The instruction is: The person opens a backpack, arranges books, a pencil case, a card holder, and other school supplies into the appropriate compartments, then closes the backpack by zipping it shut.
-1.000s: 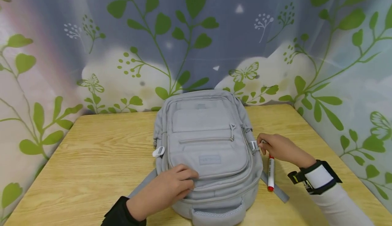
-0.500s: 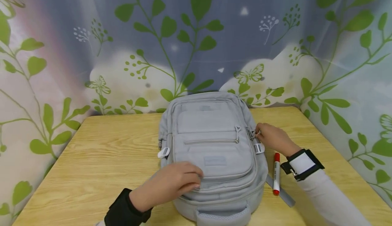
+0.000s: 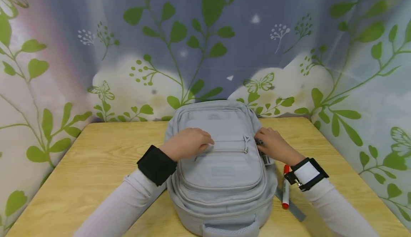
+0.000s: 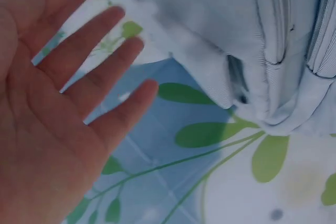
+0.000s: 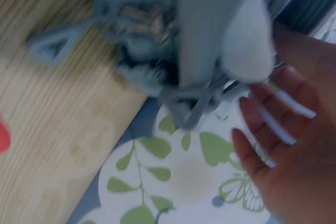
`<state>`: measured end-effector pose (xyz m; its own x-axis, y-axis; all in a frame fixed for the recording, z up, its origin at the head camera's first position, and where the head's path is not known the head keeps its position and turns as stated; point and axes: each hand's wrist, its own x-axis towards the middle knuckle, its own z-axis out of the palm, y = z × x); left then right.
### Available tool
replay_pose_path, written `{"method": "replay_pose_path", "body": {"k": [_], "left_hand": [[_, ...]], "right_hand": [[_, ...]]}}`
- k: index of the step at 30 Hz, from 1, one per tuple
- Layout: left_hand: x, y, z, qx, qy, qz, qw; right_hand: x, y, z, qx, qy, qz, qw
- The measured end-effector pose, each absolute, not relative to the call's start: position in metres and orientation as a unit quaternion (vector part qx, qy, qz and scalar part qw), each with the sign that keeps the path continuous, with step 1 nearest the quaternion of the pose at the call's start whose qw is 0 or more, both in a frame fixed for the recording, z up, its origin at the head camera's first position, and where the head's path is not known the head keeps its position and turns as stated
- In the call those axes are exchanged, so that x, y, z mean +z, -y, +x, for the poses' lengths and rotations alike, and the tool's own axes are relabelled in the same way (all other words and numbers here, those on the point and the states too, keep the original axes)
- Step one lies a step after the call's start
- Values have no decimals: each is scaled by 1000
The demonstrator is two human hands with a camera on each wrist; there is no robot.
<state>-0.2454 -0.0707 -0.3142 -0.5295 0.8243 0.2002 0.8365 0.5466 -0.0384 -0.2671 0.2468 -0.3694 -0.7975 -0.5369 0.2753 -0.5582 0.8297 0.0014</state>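
A grey backpack (image 3: 224, 180) lies front side up on the wooden table. My left hand (image 3: 189, 142) hovers over its front near the pocket zipper (image 3: 221, 151). In the left wrist view, that hand (image 4: 68, 87) has its fingers spread and holds nothing. At the bag's right side, my right hand (image 3: 276, 144) has its fingertips right at the side zippers, near the white strap buckle (image 3: 265, 158). In the right wrist view, the fingers of this hand (image 5: 294, 129) are slightly bent beside dangling zipper pulls (image 5: 191, 108); I cannot tell whether it pinches one.
A white marker (image 3: 285, 187) with red ends lies right of the bag, across a grey strap (image 3: 297, 212). The carry handle (image 3: 231, 228) is at the near end. A leaf-patterned curtain (image 3: 199, 44) stands behind the wooden table (image 3: 106, 158).
My left hand has lifted from the lower front of the bag and moved up over the pocket zipper. The right hand has moved up and inward along the bag's right side, from the buckle.
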Motion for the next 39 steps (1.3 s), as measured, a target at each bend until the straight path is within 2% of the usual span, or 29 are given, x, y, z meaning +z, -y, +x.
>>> {"method": "replay_pose_path", "body": {"k": [6, 9, 13, 19, 24, 29, 39], "left_hand": [[-320, 64, -259, -20, 919, -393, -40], [-325, 61, -267, -29, 925, -372, -71], [-327, 58, -271, -25, 923, -379, -61], [-325, 54, -266, -8, 926, -375, -41], [-326, 53, -264, -5, 933, -358, -31], [-325, 54, -264, -5, 934, -356, -24], [-328, 52, -260, -15, 930, -367, -7]], "right_hand": [[-373, -254, -266, 28, 935, 310, 170], [-371, -255, -262, 25, 940, 303, 155], [-369, -255, -248, 20, 956, 262, 134], [-366, -255, -207, 15, 956, 256, 142], [-357, -253, -168, 52, 955, 276, 91], [-348, -241, -138, 112, 942, 315, 37], [-356, -185, -118, 158, 892, 424, 8]]}}
